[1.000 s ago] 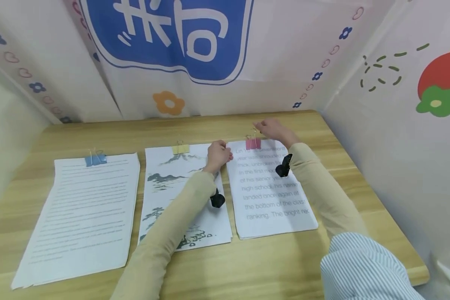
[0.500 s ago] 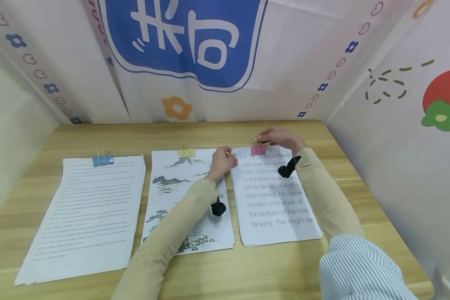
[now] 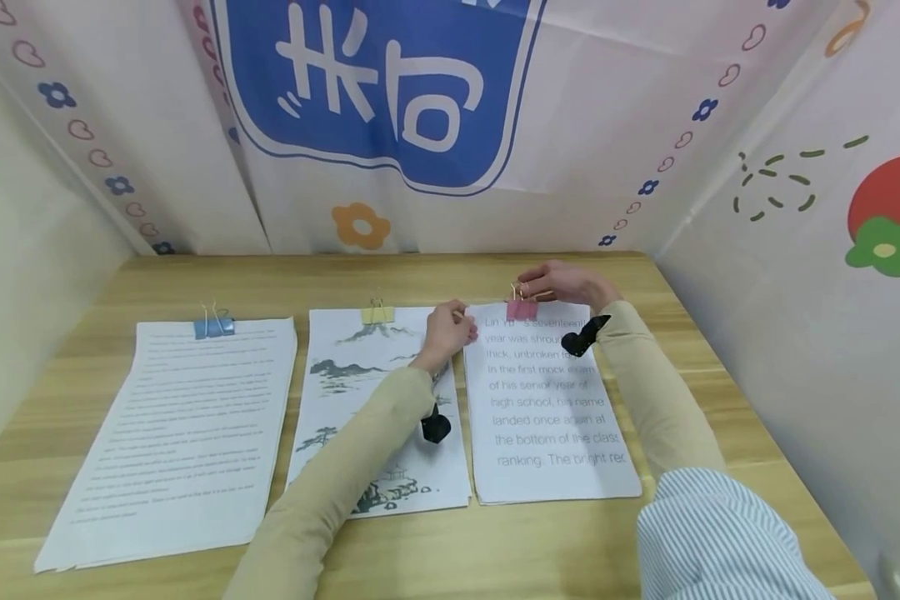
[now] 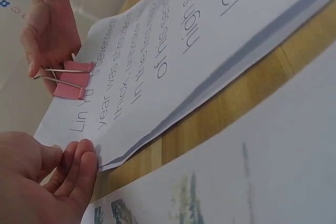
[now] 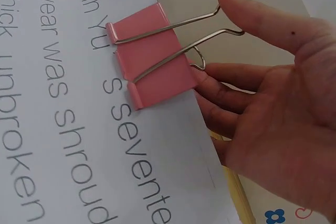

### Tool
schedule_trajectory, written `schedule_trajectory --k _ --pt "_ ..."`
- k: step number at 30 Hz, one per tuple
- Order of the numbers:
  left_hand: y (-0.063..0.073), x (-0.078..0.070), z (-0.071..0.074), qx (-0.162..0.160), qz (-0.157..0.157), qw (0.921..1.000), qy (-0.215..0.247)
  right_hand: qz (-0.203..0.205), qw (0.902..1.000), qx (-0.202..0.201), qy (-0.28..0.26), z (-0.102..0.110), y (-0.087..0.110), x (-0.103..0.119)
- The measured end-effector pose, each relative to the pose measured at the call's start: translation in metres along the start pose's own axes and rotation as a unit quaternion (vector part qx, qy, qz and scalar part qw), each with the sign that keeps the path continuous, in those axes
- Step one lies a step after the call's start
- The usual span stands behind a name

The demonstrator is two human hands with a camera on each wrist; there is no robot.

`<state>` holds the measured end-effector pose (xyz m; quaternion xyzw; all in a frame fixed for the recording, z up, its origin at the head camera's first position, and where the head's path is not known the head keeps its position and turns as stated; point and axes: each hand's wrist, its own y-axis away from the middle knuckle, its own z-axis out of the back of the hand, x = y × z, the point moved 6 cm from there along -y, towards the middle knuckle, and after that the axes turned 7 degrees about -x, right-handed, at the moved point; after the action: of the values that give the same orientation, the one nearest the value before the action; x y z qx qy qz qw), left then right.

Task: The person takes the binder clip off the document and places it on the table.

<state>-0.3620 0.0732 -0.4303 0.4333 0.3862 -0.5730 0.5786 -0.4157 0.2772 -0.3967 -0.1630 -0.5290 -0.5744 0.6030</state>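
Head: L hand [image 3: 446,333] half-curled at pgs [image 3: 551,417], R hand [image 3: 570,284] spread, touching clip [image 3: 522,311]

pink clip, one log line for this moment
pink clip: on top edge of stack | right hand: holds pink clip | left hand: touches stack's top-left corner

Long plain beige sleeves [image 3: 348,462], blue-and-white striped cloth [image 3: 720,533] above the right one, small black angular wrist-worn devices [image 3: 436,427]
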Motion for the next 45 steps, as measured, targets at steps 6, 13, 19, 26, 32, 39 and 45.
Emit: schedule_trajectory --k 6,13,19,26,32,39,45 --pt "0.002 0.000 -0.003 0.003 0.010 0.9999 -0.001 0.005 0.9999 -0.001 0.013 0.003 0.004 -0.003" --pt "0.001 -0.003 -0.009 0.005 0.007 0.9999 -0.011 0.020 0.9981 -0.040 0.041 0.009 0.007 -0.005" --pt "0.000 -0.004 -0.013 0.004 0.004 0.9992 -0.040 0.034 0.9939 -0.070 0.078 0.014 0.009 -0.007" --pt "-0.002 -0.004 -0.016 0.009 0.004 0.9974 -0.072 0.036 0.9935 -0.087 0.063 0.017 0.022 0.005" --pt "-0.004 -0.004 -0.019 0.008 0.002 0.9962 -0.086 0.054 0.9898 -0.123 0.048 0.035 0.025 0.009" --pt "-0.007 -0.003 -0.015 -0.004 0.005 0.9950 -0.100 0.061 0.9852 -0.160 -0.010 0.064 0.031 -0.001" --pt "-0.009 -0.001 -0.011 -0.018 0.008 0.9933 -0.114 0.015 0.9805 -0.196 -0.010 0.088 0.049 -0.027"
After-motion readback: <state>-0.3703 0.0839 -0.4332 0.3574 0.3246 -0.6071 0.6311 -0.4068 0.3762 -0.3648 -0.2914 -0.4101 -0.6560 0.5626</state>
